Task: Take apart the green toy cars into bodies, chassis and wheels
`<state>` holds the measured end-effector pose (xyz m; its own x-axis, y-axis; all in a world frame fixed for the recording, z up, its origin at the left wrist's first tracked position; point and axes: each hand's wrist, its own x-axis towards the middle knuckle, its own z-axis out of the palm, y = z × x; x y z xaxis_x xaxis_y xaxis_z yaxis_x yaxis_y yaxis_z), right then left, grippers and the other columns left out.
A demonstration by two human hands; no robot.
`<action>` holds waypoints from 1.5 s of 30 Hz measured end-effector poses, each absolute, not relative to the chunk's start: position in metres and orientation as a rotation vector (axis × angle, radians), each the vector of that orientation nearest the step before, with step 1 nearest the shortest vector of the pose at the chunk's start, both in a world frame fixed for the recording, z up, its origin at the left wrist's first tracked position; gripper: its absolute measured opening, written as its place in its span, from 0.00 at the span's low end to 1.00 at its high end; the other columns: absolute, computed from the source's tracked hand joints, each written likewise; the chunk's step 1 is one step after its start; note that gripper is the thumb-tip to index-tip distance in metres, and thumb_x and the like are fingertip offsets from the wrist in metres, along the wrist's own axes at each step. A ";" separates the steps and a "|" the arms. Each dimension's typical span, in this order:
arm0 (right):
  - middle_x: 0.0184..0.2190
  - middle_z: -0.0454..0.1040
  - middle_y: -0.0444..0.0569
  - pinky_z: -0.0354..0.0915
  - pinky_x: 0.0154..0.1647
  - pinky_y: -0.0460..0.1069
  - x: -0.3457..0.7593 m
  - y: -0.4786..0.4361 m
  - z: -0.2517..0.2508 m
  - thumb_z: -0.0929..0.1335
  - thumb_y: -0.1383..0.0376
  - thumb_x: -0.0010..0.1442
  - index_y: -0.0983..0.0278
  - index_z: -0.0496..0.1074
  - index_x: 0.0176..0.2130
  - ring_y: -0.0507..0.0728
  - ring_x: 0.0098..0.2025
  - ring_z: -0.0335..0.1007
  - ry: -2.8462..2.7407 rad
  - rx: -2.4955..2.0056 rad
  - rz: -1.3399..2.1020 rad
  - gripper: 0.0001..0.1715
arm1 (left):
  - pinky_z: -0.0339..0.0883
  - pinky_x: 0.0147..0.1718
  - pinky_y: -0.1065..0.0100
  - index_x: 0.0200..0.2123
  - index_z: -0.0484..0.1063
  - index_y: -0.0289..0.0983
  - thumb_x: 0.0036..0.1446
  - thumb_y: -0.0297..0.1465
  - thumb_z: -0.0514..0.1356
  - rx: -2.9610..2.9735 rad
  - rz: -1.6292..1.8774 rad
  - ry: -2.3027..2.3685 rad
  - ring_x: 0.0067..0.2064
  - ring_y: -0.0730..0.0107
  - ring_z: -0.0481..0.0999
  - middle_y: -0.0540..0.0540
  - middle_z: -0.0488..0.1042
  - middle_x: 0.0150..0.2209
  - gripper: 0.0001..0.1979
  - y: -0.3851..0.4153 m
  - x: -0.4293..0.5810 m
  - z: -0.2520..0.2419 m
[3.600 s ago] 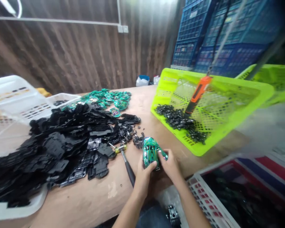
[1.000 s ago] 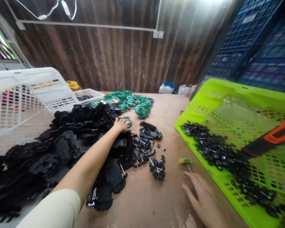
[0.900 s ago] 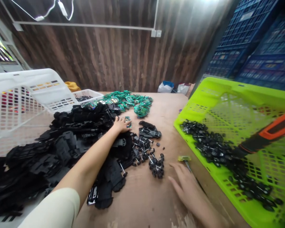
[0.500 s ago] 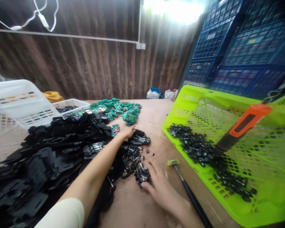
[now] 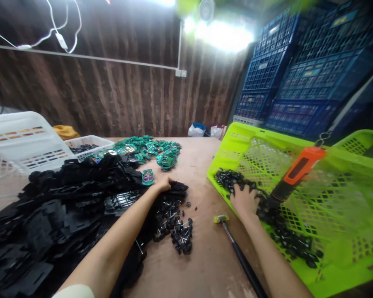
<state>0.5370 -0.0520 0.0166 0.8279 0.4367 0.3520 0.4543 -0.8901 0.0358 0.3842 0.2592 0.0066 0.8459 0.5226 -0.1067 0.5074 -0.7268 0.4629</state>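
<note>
My left hand [image 5: 164, 183] is at the right edge of a large heap of black plastic plates [image 5: 40, 219], against a small stack of black parts [image 5: 178, 188]. Its fingers are mostly hidden, so I cannot tell whether it grips them. My right hand [image 5: 245, 200] reaches into the lime-green basket [image 5: 286, 145], fingers spread over the black wheels on metal axles [image 5: 230, 178] lying there. More wheel-and-axle sets [image 5: 182, 236] lie in a small pile on the table, nearer me than my left hand. One green board-like piece [image 5: 148, 176] lies just left of that hand.
A small hammer [image 5: 240, 254] with a yellowish head lies between the pile and the basket. An orange and black power screwdriver [image 5: 298, 174] hangs over the basket. Green pieces [image 5: 143, 145] are heaped at the back, beside white baskets [image 5: 34, 140]. Blue crates [image 5: 311, 78] are stacked behind right.
My right hand has left the wheel pile on the table and moved right into the green basket. My left hand stays by the black parts. The view has tilted up slightly.
</note>
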 end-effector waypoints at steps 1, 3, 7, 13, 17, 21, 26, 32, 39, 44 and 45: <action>0.51 0.61 0.61 0.55 0.44 0.60 0.533 -0.050 0.016 0.58 0.62 0.64 0.60 0.66 0.54 0.71 0.52 0.54 -0.795 -2.936 -0.584 0.21 | 0.69 0.46 0.53 0.49 0.69 0.34 0.59 0.35 0.58 2.522 0.048 0.688 0.48 0.60 0.73 0.42 0.71 0.50 0.16 0.258 0.382 0.008; 0.49 0.63 0.59 0.53 0.45 0.59 0.528 -0.044 0.019 0.56 0.66 0.64 0.59 0.67 0.53 0.68 0.51 0.54 -0.937 -2.896 -0.620 0.21 | 0.68 0.48 0.55 0.45 0.72 0.34 0.56 0.31 0.61 2.492 0.069 0.565 0.48 0.60 0.74 0.44 0.75 0.47 0.14 0.257 0.379 0.010; 0.47 0.66 0.58 0.50 0.48 0.57 0.527 -0.027 0.026 0.55 0.68 0.64 0.60 0.66 0.54 0.65 0.51 0.54 -1.210 -2.805 -0.593 0.23 | 0.68 0.48 0.64 0.39 0.78 0.35 0.42 0.18 0.62 2.452 0.109 0.441 0.47 0.60 0.76 0.48 0.81 0.38 0.19 0.252 0.374 0.013; 0.54 0.64 0.55 0.48 0.52 0.54 0.512 0.014 0.011 0.55 0.66 0.65 0.58 0.64 0.56 0.61 0.54 0.55 -1.471 -2.686 -0.382 0.23 | 0.68 0.46 0.66 0.35 0.81 0.36 0.36 0.18 0.59 2.423 0.191 0.438 0.42 0.60 0.78 0.49 0.82 0.34 0.20 0.249 0.362 0.018; 0.58 0.62 0.58 0.47 0.55 0.60 0.498 0.030 -0.011 0.57 0.59 0.65 0.58 0.63 0.57 0.65 0.59 0.53 -1.485 -2.679 -0.185 0.24 | 0.65 0.50 0.65 0.30 0.81 0.35 0.37 0.20 0.59 2.359 0.441 0.568 0.45 0.57 0.76 0.46 0.81 0.33 0.16 0.251 0.347 0.026; 0.66 0.48 0.58 0.42 0.56 0.67 0.479 0.033 -0.022 0.58 0.60 0.64 0.55 0.66 0.56 0.68 0.67 0.38 -1.499 -2.633 -0.140 0.22 | 0.63 0.53 0.60 0.25 0.80 0.35 0.38 0.23 0.62 2.188 0.738 0.719 0.46 0.53 0.74 0.43 0.79 0.31 0.08 0.251 0.330 0.036; 0.69 0.41 0.51 0.34 0.61 0.65 0.443 0.036 -0.023 0.59 0.60 0.64 0.56 0.69 0.52 0.64 0.69 0.29 -1.617 -2.516 -0.195 0.20 | 0.62 0.53 0.60 0.25 0.77 0.35 0.36 0.19 0.62 1.819 1.033 0.831 0.46 0.58 0.73 0.45 0.77 0.33 0.10 0.240 0.316 0.049; 0.60 0.62 0.56 0.47 0.59 0.62 0.446 0.039 -0.019 0.59 0.64 0.64 0.62 0.70 0.50 0.63 0.62 0.51 -1.517 -2.528 -0.197 0.18 | 0.72 0.37 0.64 0.45 0.66 0.36 0.49 0.20 0.56 1.213 1.131 0.864 0.32 0.72 0.75 0.46 0.72 0.34 0.19 0.219 0.289 0.079; 0.51 0.68 0.51 0.62 0.53 0.61 0.502 0.038 -0.015 0.66 0.59 0.62 0.65 0.68 0.49 0.59 0.52 0.65 -1.265 -2.497 -0.182 0.18 | 0.74 0.33 0.64 0.42 0.67 0.33 0.49 0.16 0.53 0.888 0.887 0.680 0.28 0.70 0.77 0.43 0.75 0.32 0.16 0.148 0.231 0.090; 0.45 0.72 0.50 0.65 0.49 0.57 0.518 0.029 -0.016 0.66 0.59 0.62 0.66 0.71 0.43 0.56 0.47 0.69 -1.105 -2.283 -0.130 0.14 | 0.73 0.27 0.70 0.43 0.69 0.32 0.48 0.20 0.59 0.799 0.759 0.602 0.28 0.71 0.76 0.45 0.75 0.32 0.16 0.087 0.194 0.070; 0.43 0.73 0.49 0.66 0.48 0.56 0.521 0.026 -0.015 0.66 0.59 0.62 0.66 0.71 0.41 0.55 0.45 0.70 -1.043 -2.240 -0.122 0.13 | 0.72 0.26 0.71 0.45 0.67 0.34 0.46 0.20 0.61 0.813 0.738 0.608 0.28 0.71 0.76 0.46 0.75 0.32 0.20 0.076 0.188 0.066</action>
